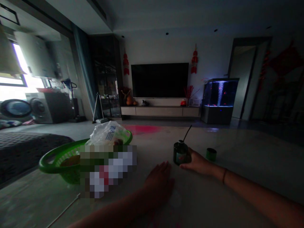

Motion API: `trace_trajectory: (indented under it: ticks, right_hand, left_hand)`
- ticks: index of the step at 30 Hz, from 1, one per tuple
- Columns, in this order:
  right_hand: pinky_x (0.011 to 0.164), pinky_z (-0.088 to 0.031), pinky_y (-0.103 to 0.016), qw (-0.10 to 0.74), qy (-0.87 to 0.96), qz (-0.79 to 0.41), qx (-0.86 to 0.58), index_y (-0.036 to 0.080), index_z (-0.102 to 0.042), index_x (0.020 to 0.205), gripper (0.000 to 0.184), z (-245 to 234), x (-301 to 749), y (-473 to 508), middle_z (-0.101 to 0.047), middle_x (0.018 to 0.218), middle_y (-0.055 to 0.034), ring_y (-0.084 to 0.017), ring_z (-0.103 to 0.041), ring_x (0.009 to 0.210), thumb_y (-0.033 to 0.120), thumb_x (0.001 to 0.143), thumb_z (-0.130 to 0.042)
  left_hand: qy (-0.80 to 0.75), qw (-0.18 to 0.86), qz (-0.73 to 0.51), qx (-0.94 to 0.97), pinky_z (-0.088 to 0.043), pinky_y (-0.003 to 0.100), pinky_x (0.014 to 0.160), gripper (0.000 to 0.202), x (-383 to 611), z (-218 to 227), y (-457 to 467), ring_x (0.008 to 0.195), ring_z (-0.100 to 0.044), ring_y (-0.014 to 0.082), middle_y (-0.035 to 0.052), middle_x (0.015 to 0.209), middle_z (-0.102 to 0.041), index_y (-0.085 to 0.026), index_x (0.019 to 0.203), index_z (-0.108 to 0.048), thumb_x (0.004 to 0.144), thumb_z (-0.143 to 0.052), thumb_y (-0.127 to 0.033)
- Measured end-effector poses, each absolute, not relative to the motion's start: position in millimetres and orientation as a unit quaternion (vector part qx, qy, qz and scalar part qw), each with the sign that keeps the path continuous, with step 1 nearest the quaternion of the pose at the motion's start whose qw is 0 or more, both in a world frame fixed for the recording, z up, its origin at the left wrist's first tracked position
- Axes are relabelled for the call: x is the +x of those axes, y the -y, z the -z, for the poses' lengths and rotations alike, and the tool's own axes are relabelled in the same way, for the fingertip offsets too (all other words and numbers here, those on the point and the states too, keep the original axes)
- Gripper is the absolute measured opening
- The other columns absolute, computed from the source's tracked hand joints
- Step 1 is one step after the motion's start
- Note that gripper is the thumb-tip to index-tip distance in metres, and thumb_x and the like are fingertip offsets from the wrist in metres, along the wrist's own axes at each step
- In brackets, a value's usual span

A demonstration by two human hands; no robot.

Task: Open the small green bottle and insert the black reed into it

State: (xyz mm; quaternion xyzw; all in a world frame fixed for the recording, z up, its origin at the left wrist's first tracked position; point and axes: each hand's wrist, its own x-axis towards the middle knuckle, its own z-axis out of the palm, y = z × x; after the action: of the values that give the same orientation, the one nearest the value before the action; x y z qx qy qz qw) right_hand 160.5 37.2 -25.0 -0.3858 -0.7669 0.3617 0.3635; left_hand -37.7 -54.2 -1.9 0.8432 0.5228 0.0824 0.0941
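Observation:
My right hand [197, 161] is wrapped round a dark green glass bottle [177, 153] from its right side. The bottle stands upright on the table, with a pale collar at its neck and one thin dark stick [187, 133] slanting out of the top, like a reed diffuser. My left hand [159, 180] lies flat on the tabletop [147, 142], left of the bottle and apart from it, its fingers stretched forward. To the right of my right hand sits a small green cylindrical cap [211, 154]. The palm side of my right hand is hidden.
A green plastic basket [47, 164] at the left holds a clear plastic bag [105, 134]. Before it lies a blurred-out white and red item [111, 172]; a thin cable [64, 211] runs nearby. Beyond the table are a television [160, 80] and a lit fish tank [220, 93].

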Motion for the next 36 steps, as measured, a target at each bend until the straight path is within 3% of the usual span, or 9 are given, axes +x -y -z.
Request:
trace_trajectory:
  ticks: [36]
  right_hand:
    - [0.083, -0.043, -0.037, 0.355, 0.795, -0.301, -0.389, 0.015, -0.049, 0.096, 0.048, 22, 152, -112, -0.062, 0.097, -0.0097, -0.021, -0.058, 0.089, 0.025, 0.055, -0.072]
  left_hand:
    - [-0.519, 0.076, -0.082, 0.847, -0.015, 0.035, 0.104, 0.055, -39, 7, 51, 0.128, -0.017, 0.0203, 0.0109, 0.140, -0.022, -0.010, 0.131, -0.027, 0.084, -0.024, -0.039]
